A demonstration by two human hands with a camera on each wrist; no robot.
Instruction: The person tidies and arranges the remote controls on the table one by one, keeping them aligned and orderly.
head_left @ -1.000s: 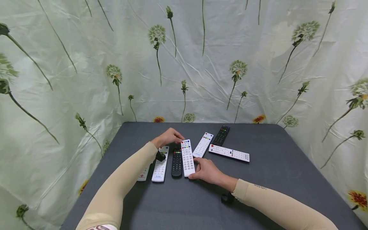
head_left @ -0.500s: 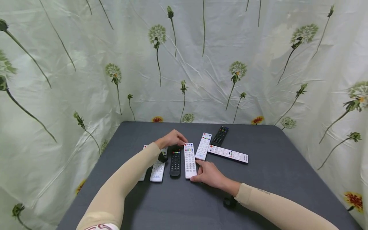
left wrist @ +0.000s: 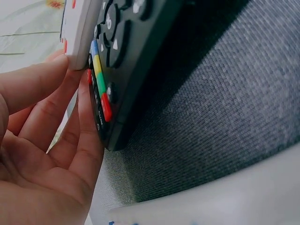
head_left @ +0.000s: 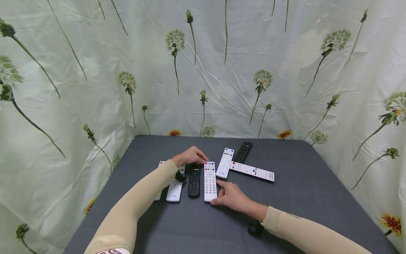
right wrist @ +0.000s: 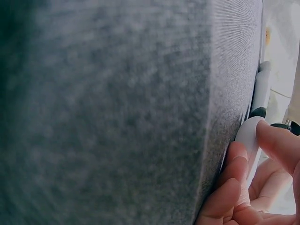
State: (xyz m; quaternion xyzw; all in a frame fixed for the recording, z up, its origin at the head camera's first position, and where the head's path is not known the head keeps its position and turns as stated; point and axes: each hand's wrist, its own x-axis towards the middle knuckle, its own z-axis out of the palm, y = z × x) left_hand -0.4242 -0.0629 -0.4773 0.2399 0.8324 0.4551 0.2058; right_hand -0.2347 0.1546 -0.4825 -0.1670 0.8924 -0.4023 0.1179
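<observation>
Both hands hold one white remote control, which lies lengthwise on the dark table, buttons up. At its far end, my left hand pinches a corner between thumb and fingers; the left wrist view shows the thumb on the white remote's edge. My right hand grips the near right corner, thumb at the near end and fingers along the side. A black remote with coloured buttons lies just left of the held one, under my left hand's fingers. In the right wrist view, fingers and thumb curl round the white remote's end.
Left of the black remote lie two white remotes, one partly behind my left wrist, the other mostly hidden by the sleeve. To the right are a white remote, a black one and a white one lying crosswise. A floral curtain hangs behind the table.
The held white remote has moved right and nearer to me, and its tilt has straightened. Its gap to the black remote has widened. The white remote on its right has turned slightly straighter.
</observation>
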